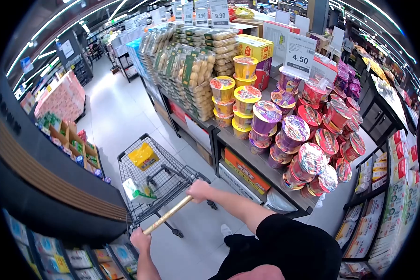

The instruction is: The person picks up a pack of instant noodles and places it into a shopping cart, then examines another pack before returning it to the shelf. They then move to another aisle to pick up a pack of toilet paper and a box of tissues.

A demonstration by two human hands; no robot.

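Both of my hands are wrapped round the pale gold handle (169,215) of a shopping cart. My left hand (140,241) grips its near end at the lower left, and my right hand (200,191) grips the far end. The dark wire cart (172,173) stands ahead of me, angled toward the upper left. In its basket lie a yellow package (143,156) and a white-and-green package (136,190). My fingers hide the ends of the handle.
Right of the cart stands a display table (240,148) stacked with instant noodle cups (294,133) and clear food packs (191,70). A dark curved counter (65,179) borders the left. The tiled aisle (108,106) runs ahead. Shelves (366,205) of packets stand at right.
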